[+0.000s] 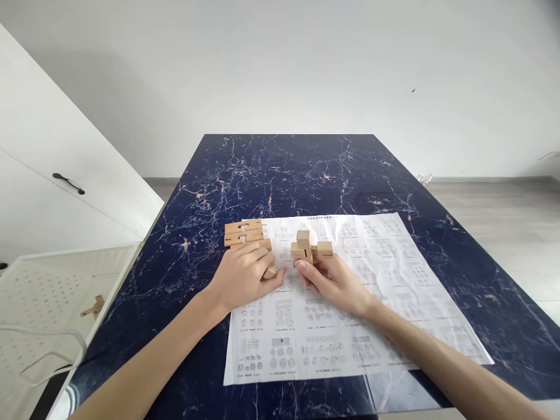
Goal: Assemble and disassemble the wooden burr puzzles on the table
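My right hand (330,280) grips a partly assembled wooden burr puzzle (303,238), whose blocks cross and stick out to the left, the right and upward. Between the thumb and curled fingers of my left hand (245,273) shows the end of a wooden puzzle piece (270,272); the rest of it is covered by the hand. Just beyond the left fingers lie several notched wooden bars (234,239) side by side, with dark marks on them. The left fingertips hide part of the nearest bar. Both hands are over a printed instruction sheet (306,326) with rows of small diagrams.
The sheet lies creased on a dark blue marble-patterned table (280,175). At the left, a white perforated surface (39,286) carries a small wooden cross-shaped piece (93,307) and a white cable (52,332). A white cabinet (65,128) stands beyond it, and a pale wall behind the table.
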Available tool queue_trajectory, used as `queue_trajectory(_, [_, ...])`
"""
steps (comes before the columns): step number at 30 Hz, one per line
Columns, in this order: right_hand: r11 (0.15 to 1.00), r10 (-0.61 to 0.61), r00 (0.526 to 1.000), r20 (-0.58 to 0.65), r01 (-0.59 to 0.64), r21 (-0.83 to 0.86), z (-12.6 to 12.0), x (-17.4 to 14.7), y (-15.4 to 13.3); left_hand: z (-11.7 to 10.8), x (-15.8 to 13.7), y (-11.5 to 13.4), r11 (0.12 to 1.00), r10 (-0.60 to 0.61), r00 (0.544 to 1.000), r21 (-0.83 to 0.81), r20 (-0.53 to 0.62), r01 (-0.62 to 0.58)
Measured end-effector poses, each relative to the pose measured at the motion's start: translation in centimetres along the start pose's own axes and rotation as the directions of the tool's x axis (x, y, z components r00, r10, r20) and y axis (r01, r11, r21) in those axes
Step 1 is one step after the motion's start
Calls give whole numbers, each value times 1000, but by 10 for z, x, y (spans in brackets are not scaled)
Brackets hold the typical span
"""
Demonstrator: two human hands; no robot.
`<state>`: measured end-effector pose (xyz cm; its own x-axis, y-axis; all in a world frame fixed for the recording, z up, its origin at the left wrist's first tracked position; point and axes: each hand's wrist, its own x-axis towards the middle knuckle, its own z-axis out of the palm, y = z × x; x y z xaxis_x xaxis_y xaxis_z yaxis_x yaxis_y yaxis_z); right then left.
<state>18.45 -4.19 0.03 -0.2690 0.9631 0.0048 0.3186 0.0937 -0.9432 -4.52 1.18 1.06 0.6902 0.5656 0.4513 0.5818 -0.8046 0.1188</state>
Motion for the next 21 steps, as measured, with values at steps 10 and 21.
queue_trajectory(10, [999, -5, 1000, 6, 5, 50, -3, 2, -4, -1, 2, -2, 994, 16, 992, -107, 128, -3])
queue_trajectory(21, [997, 21, 1000, 23, -23, 77, -5, 2, -6, -2, 2, -1, 999, -21, 1000, -36, 11, 22])
